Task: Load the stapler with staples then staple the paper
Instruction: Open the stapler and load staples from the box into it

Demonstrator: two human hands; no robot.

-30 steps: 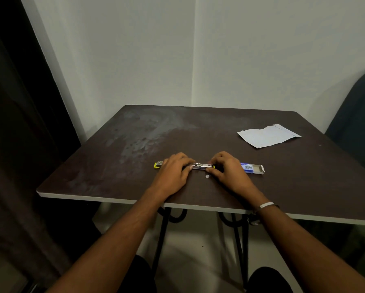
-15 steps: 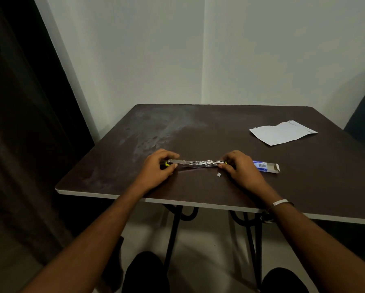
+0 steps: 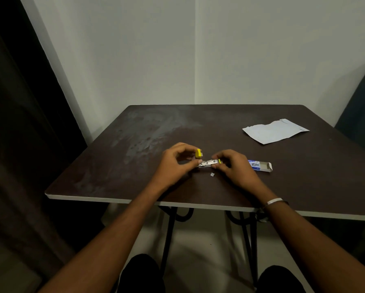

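Both hands are on the stapler [image 3: 208, 163], which sits on the dark brown table [image 3: 304, 176], toward the near edge and about midway across it. The left hand [image 3: 175, 163] pinches the stapler's left end between thumb and curled fingers, and the yellow top arm sticks up out of that grip, so the thing is hinged open. The metal staple channel lies flat, running rightward into the right hand [image 3: 234, 168], whose fingertips are closed on the small yellow piece at the channel's right end. Can't tell if any staples are in the channel, too small and dim.

Just right of the stapler, partly hidden behind the right hand, is the staple box [image 3: 260, 166], blue and white, with its right flap open. A tiny white scrap [image 3: 212, 174] lies on the table just in front of the stapler. The paper [image 3: 274, 131] lies flat, well beyond the stapler toward the far right corner. There's a silver bracelet [image 3: 274, 201] on the right wrist.
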